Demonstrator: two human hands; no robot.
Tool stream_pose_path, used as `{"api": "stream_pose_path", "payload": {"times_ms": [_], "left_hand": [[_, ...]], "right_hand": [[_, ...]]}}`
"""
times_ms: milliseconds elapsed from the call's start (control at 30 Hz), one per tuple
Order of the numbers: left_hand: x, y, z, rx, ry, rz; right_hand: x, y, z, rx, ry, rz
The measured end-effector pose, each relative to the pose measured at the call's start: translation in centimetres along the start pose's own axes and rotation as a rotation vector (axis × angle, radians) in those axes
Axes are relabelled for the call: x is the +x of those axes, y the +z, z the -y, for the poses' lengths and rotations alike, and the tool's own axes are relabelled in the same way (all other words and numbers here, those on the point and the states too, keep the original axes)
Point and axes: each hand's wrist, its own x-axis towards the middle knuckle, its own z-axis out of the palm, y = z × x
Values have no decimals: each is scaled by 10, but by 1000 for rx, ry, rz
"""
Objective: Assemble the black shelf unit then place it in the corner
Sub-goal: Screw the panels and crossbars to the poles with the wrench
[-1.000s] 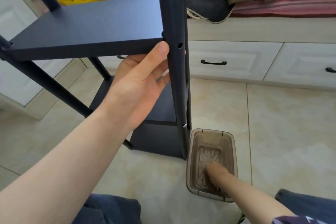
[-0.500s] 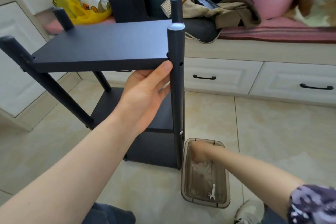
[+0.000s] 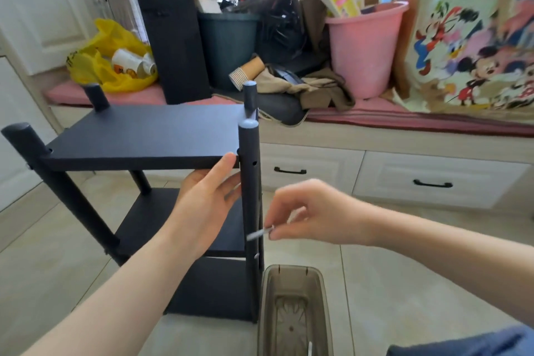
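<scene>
The black shelf unit [image 3: 144,136] stands on the tiled floor at centre left, with three boards between round black posts. My left hand [image 3: 208,199] reaches under the top board, its thumb against the board's front edge beside the near right post [image 3: 249,182]; the fingers are mostly hidden beneath. That post has an empty hole just below the board. My right hand [image 3: 312,211] pinches a silver screw [image 3: 258,234] between thumb and fingers, its tip pointing left at the post, well below the hole.
A brown translucent plastic box [image 3: 291,312] sits on the floor right of the unit, a small white tool in it. Behind runs a white drawer bench [image 3: 404,176] piled with a pink bucket [image 3: 364,46], yellow bag [image 3: 115,66], black panel [image 3: 170,37] and cardboard.
My right hand came up out of the brown box and now holds a screw near the right post. The camera tilted up, showing more of the bench. My left hand stayed under the top board.
</scene>
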Motion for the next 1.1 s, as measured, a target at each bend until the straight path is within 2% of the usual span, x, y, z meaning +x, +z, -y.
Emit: {"api": "stream_pose_path", "payload": {"times_ms": [167, 300, 1100], "left_hand": [[-2, 3, -4, -36, -44, -65], [-2, 1, -5, -41, -38, -45], [2, 1, -2, -59, -43, -51]], "right_hand": [[-3, -15, 26, 161, -129, -388], [-3, -6, 14, 119, -139, -550], [11, 9, 16, 38, -115, -601]]}}
